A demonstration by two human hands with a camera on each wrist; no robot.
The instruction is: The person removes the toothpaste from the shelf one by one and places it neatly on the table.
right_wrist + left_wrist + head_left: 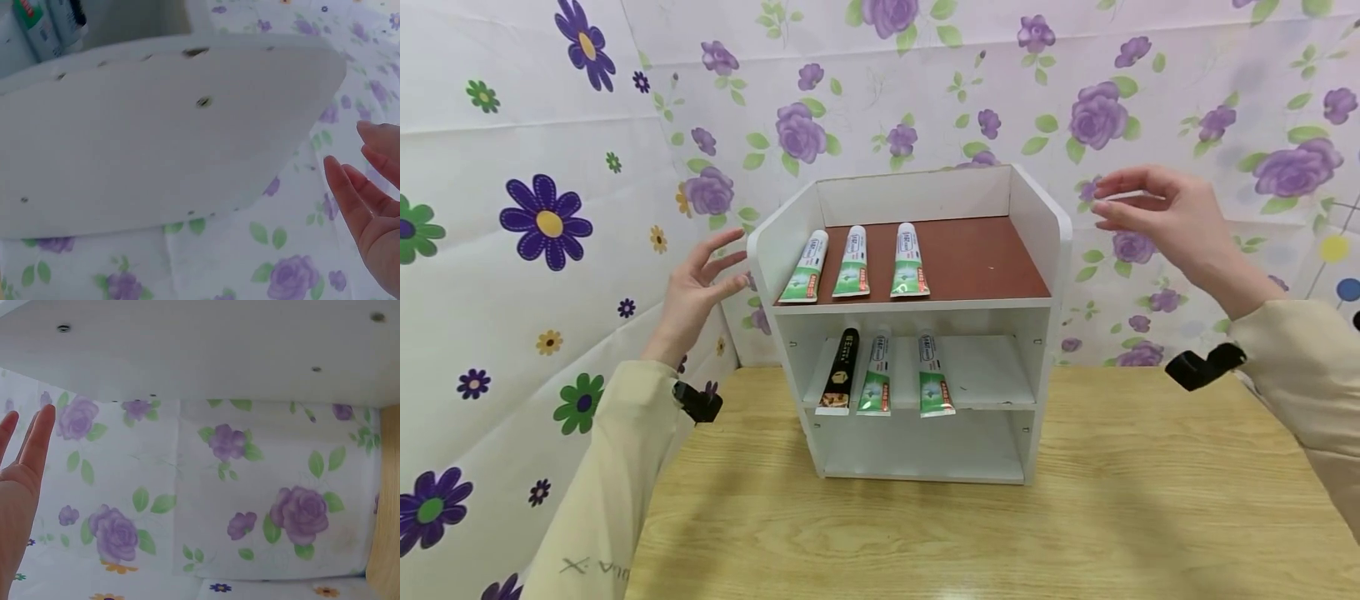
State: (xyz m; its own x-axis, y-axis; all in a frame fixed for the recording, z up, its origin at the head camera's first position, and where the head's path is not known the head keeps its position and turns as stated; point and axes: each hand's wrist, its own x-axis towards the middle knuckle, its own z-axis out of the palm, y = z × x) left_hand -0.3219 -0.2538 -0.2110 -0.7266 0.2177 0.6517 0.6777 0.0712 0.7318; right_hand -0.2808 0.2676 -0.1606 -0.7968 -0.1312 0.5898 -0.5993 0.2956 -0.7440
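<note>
A small white shelf unit with a brown top board stands on the wooden table. My left hand hovers just left of its upper side panel, fingers spread and holding nothing. On the other side, my right hand is raised in the air, fingers loosely bent around nothing. Three green-and-white toothpaste tubes lie on the top board: a left one, a middle one and a right one. On the shelf below lie a black toothpaste tube and two green-and-white tubes, one beside it and another farther right.
The wooden table extends in front of the unit and to both sides. Flower-patterned cloth hangs behind it, and a second flowered cloth covers the left side. Black wrist straps sit on both sleeves.
</note>
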